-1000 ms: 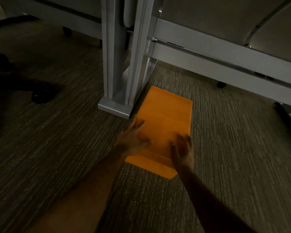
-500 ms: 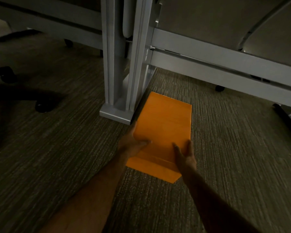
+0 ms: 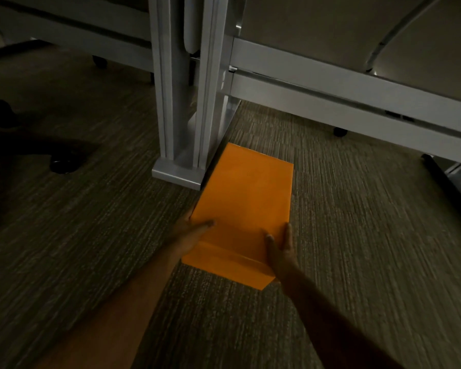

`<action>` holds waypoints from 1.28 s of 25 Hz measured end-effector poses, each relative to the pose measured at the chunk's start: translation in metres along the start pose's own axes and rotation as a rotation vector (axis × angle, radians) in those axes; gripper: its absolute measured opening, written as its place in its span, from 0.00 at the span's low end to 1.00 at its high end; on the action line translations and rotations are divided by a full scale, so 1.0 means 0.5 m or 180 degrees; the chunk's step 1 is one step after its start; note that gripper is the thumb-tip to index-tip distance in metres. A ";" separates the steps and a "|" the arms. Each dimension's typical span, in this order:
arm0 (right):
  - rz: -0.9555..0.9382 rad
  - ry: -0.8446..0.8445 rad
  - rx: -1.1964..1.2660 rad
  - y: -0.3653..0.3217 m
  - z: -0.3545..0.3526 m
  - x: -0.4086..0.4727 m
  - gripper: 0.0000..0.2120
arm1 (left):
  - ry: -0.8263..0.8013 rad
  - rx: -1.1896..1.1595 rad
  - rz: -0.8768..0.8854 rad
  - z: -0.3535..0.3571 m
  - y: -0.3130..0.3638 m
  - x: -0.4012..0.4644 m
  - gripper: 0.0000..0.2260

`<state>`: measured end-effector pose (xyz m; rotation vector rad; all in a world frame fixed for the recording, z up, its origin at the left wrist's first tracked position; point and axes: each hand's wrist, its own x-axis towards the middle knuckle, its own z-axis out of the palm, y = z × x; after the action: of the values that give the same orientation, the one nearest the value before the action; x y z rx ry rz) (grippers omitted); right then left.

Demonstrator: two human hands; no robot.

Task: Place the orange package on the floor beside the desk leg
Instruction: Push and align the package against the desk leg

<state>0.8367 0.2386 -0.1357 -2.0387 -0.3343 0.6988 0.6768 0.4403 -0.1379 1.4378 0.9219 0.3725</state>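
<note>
The orange package is a flat rectangular box lying on the carpet, its far left corner right beside the grey metal desk leg and its foot plate. My left hand grips the package's near left edge, thumb on top. My right hand grips the near right edge, fingers over the top face. Both forearms reach in from the bottom of the view.
Grey striped carpet covers the floor. A black office chair base with a caster sits at the left. A grey desk crossbar runs to the right, with a small foot under it. A dark object lies at the right edge.
Both hands have slid from the package's top face out to its near side edges. The package lies in about the same spot beside the desk leg.
</note>
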 end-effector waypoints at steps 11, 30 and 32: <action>-0.0186 0.0611 0.0079 0.021 0.028 -0.001 0.44 | 0.0259 0.0005 0.0017 0.012 -0.008 0.000 0.23; -0.0430 0.0691 -0.0124 -0.024 0.027 0.122 0.41 | 0.0236 -0.0084 0.0226 0.032 0.028 0.137 0.26; -0.0456 0.0710 -0.0138 -0.024 0.026 0.121 0.41 | 0.0254 -0.0058 0.0260 0.035 0.029 0.135 0.27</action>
<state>0.8776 0.2835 -0.1518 -2.0861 -0.3636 0.3752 0.7358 0.4793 -0.1476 1.4555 0.9233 0.5010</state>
